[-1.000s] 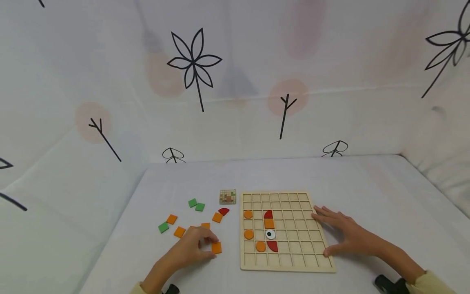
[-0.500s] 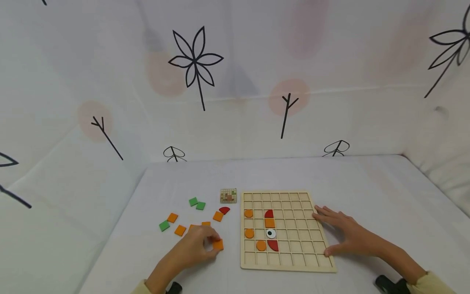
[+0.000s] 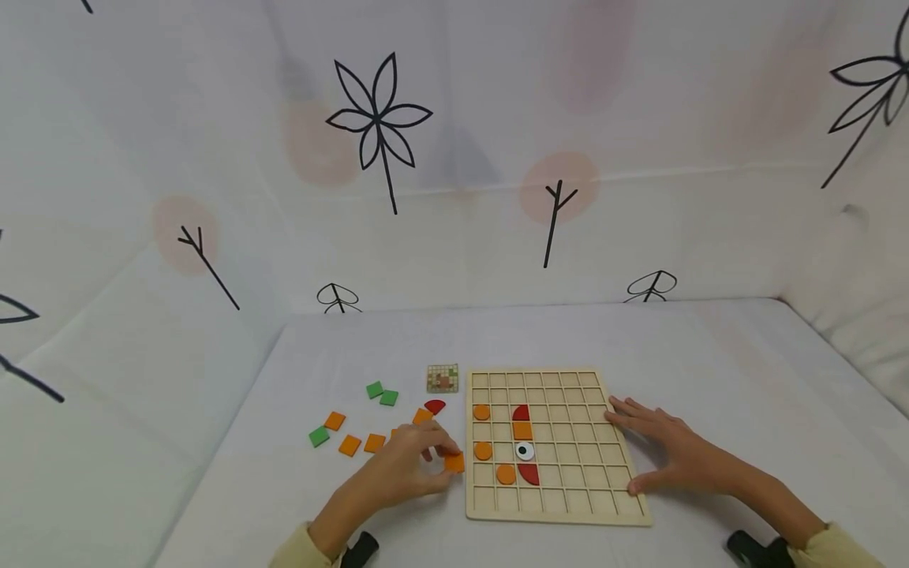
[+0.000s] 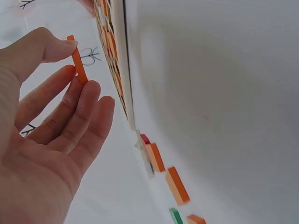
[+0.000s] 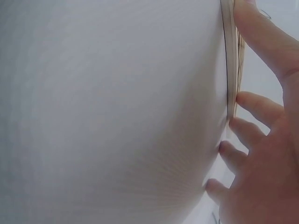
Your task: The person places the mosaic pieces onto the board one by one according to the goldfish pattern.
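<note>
My left hand (image 3: 406, 467) pinches an orange square tile (image 3: 455, 462) by its edges, just off the left side of a wooden grid board (image 3: 582, 503). In the left wrist view the tile (image 4: 78, 60) sits between thumb and fingertips, above the table. On the board lie orange round pieces (image 3: 506, 474), a white eye piece (image 3: 525, 451), an orange square (image 3: 521, 431), a red quarter piece (image 3: 521, 412) and another red piece (image 3: 529, 473). My right hand (image 3: 675, 454) rests against the board's right edge, fingers spread; the right wrist view shows its fingertips touching the board's side (image 5: 230, 60).
Left of the board lie loose orange tiles (image 3: 349, 446), green tiles (image 3: 389, 397) and a red piece (image 3: 435, 406). A small patterned card (image 3: 443, 379) lies by the board's upper left corner. White cloth (image 3: 454, 252) with plant drawings hangs behind the table.
My left hand has carried the orange tile right, to beside the board's left edge, uncovering an orange tile behind it. My right hand has stayed at the board's edge.
</note>
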A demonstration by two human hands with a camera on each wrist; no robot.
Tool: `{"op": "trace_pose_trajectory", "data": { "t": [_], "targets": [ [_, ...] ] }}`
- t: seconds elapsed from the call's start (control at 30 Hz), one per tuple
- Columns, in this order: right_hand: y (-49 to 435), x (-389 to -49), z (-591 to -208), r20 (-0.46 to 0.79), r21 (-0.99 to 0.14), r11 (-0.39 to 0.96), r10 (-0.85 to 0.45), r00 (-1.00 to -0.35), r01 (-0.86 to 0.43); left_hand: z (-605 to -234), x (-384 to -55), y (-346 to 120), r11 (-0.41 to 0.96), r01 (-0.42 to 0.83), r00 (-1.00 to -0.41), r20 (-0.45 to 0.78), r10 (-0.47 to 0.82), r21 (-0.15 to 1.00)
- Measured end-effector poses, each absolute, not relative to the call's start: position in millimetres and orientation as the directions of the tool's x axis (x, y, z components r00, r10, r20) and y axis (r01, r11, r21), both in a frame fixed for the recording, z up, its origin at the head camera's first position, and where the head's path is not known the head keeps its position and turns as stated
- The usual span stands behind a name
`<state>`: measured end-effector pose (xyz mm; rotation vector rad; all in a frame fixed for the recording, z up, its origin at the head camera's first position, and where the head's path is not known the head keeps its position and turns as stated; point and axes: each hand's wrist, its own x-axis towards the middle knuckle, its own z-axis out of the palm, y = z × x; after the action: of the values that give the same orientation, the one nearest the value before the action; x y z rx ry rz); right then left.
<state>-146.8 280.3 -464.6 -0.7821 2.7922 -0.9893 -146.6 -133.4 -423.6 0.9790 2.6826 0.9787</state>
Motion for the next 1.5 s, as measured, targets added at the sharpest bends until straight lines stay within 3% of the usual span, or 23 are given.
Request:
{"op": "trace_pose_trajectory", "data": {
  "t": [0.33, 0.77, 1.5],
  "targets": [
    [280.1, -145.7, -463.7, 0.091, -0.611, 0.661, -0.489, -0.868, -0.436, -417.5, -150.8, -103.4, 0.524, 0.589, -0.728, 0.122, 0.675, 0.615],
    [279.8, -145.9, -463.1, 0.080, -0.612, 0.669, -0.479, -0.874, -0.422, -420.6, -159.5, -66.8, 0.405, 0.700, -0.608, 0.194, 0.770, 0.588],
    [279.2, -148.0, -462.2, 0.046, -0.586, 0.702, -0.469, -0.882, -0.404, -435.6, -166.1, -17.7, 0.454, 0.716, -0.576, 0.083, 0.813, 0.531]
  ]
}}
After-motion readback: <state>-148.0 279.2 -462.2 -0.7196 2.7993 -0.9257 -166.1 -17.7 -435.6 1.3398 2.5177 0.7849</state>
